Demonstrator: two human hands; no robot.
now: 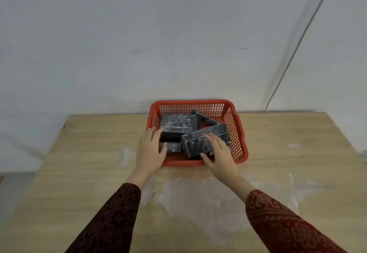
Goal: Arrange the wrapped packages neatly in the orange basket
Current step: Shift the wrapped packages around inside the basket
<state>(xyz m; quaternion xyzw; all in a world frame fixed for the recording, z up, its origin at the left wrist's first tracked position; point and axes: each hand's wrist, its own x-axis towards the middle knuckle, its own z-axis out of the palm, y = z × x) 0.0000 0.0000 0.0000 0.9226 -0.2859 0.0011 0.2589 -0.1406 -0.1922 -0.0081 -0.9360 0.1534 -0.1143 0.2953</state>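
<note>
A: How are the fingers of the right hand set?

B: Spread across the tilted package, thumb hooked under its near end. Long axis is seen running near-left to far-right.

A: And the left hand?

B: Loosely curled on the small package at the orange basket's near-left corner, on the surface.

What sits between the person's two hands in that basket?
In the head view, dark plastic-wrapped packages fill the gap between left hand and right hand, inside the orange mesh basket.
</note>
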